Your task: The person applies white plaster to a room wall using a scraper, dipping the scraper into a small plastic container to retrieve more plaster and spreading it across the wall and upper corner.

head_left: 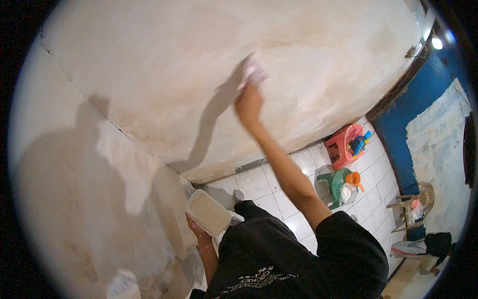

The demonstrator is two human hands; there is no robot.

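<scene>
My right hand [248, 105] is closed on a crumpled pale pink cloth [253, 72], raised to the plastered wall [323, 40], which has beige patches; the cloth is slightly blurred and its shadow falls to the lower left. My left hand [194, 224], low by my body, grips a white rectangular plastic container [208, 212] with a pale cream content. A cracked seam runs down the wall to a corner near the container.
On the white tiled floor [254, 182] stand a pink stool [338, 147] with blue items and a green stool [328, 184] with an orange dipper [352, 179] and a bag. Beyond, a chair [423, 204] and another person [435, 244] are by a blue-and-white wall [393, 129].
</scene>
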